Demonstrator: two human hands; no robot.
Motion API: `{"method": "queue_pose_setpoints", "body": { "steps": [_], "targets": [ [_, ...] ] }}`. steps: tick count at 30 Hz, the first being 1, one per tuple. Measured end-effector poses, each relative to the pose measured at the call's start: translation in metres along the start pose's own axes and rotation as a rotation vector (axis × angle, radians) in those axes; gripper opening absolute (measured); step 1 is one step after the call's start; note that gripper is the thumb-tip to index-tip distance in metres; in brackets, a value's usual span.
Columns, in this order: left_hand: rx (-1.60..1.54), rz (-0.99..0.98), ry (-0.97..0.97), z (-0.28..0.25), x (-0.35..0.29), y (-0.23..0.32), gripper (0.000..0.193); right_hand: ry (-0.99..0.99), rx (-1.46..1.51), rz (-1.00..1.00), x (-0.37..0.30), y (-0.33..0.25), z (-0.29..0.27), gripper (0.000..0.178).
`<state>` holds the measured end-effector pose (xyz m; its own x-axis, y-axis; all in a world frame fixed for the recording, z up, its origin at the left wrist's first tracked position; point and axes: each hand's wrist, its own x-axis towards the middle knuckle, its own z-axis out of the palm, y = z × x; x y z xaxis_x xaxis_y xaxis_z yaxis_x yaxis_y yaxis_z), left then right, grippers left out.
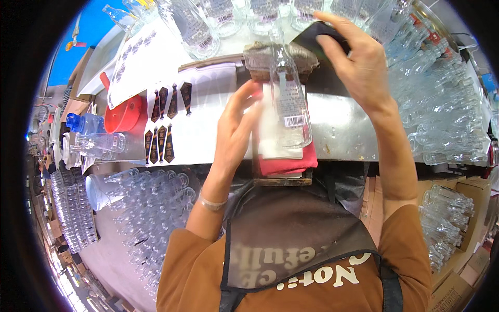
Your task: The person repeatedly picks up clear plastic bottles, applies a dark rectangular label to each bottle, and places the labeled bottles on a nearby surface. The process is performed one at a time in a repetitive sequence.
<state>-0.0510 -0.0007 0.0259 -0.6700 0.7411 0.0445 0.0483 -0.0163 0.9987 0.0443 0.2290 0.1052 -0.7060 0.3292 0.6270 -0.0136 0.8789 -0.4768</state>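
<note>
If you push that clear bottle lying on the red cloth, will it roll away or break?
The bottle looks round and smooth, so it would probably roll, though the red cloth and the left hand beside it may stop it. It seems to be clear glass, so it is likely slippery and could break if dropped.

Small bottling or labelling workshop. Metal counter (343, 125) crowded with empty clear glass bottles (442, 104), more massed in rows (156, 208) below left grip (236, 130). Sheets of peel-off labels (161, 125) lie left of that grip. Cardboard boxes (457, 208) holding bottles stand below right grip (353, 57). Worker wears dark apron (296, 229). Red funnel (125, 114) at far left.
</note>
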Motion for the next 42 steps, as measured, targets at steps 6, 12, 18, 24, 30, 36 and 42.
{"method": "queue_pose_setpoints", "body": {
  "steps": [6, 12, 18, 24, 30, 36, 42],
  "targets": [
    [-0.081, -0.16, 0.045, 0.034, 0.041, -0.009, 0.058, -0.286, 0.873, 0.573, -0.013, 0.016, -0.014, 0.024],
    [0.07, 0.137, -0.138, 0.051, -0.01, 0.034, 0.078, -0.307, 0.385, 0.313, -0.017, -0.033, -0.033, 0.042],
    [0.231, 0.347, -0.094, 0.04, -0.019, 0.028, 0.08, -0.171, 0.419, 0.349, -0.017, -0.038, -0.072, 0.026],
    [0.171, 0.243, -0.148, 0.045, -0.017, 0.027, 0.075, 0.049, 0.03, 0.144, 0.059, 0.028, -0.104, 0.03],
    [0.203, 0.195, -0.126, 0.046, -0.013, 0.017, 0.072, 0.116, -0.155, 0.345, 0.076, 0.039, -0.086, 0.04],
    [0.185, 0.146, -0.17, 0.052, -0.009, 0.009, 0.07, 0.267, -0.144, 0.175, 0.035, 0.05, -0.137, 0.063],
    [0.178, 0.149, -0.185, 0.055, -0.01, 0.011, 0.067, 0.084, -0.802, 0.139, -0.052, 0.103, -0.186, 0.039]
  ]
}}
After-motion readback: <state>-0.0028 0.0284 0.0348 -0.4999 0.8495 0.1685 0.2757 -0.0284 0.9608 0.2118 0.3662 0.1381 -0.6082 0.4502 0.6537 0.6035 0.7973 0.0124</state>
